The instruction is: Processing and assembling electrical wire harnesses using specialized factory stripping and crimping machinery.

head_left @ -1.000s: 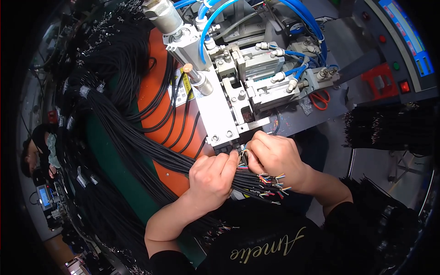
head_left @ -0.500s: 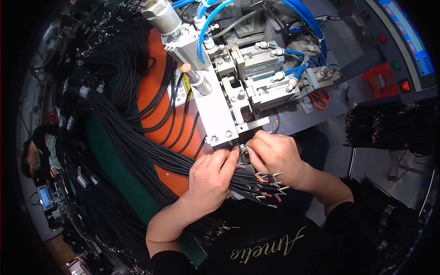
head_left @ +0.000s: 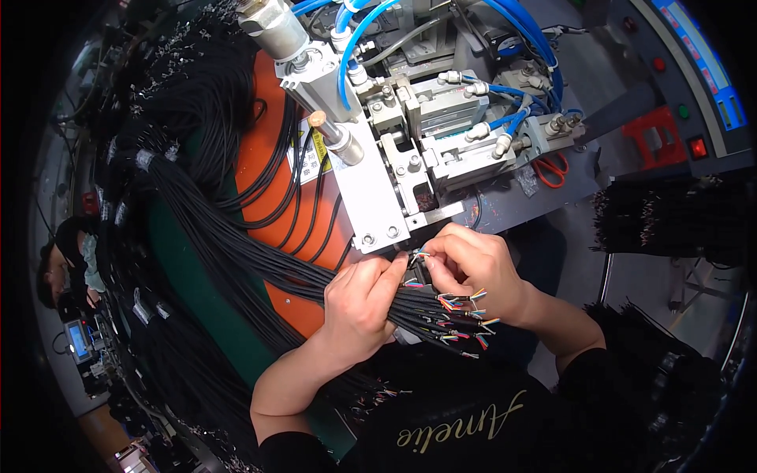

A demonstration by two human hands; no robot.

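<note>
Just below the front of a metal pneumatic machine (head_left: pixel 371 197), my two hands meet over one cable end. My left hand (head_left: pixel 361 298) is closed, its thumb and forefinger pinching the black cable close to the end. The fingertips of my right hand (head_left: pixel 473 272) pinch the thin coloured wires (head_left: pixel 419 255) that fan out of that end. Under and beside my left hand runs a thick bundle of black cables (head_left: pixel 260 264). Their stripped ends (head_left: pixel 465 311), with red, yellow, blue and white wires, spread out below my right hand.
An orange board (head_left: pixel 264 158) and a green mat (head_left: pixel 185 244) lie under the cables. Red-handled scissors (head_left: pixel 550 170) rest on the grey tabletop at right. A control panel (head_left: pixel 694 87) with lit buttons stands far right. More cables (head_left: pixel 670 217) hang over a rack; another person (head_left: pixel 67 264) is far left.
My right fingertips have shifted slightly, and more of the coloured wires shows between my hands. My left hand stays at nearly the same place.
</note>
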